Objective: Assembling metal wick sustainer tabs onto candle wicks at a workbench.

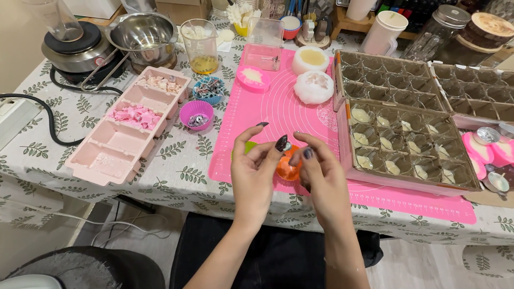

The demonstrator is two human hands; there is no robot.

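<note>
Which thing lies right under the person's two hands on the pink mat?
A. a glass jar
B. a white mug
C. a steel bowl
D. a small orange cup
D: a small orange cup sits on the pink mat just below the left hand and right hand, whose fingers meet above it around something tiny that cannot be made out.

At the centre of the frame, the left hand (256, 170) and right hand (321, 176) meet over a pink mat (284, 115), fingertips pinching a small silvery piece above an orange cup (287, 170). A pink divided tray (128, 126) lies at left on the leaf-patterned tabletop (176, 155). A cardboard grid box (409, 147) sits at right.
</note>
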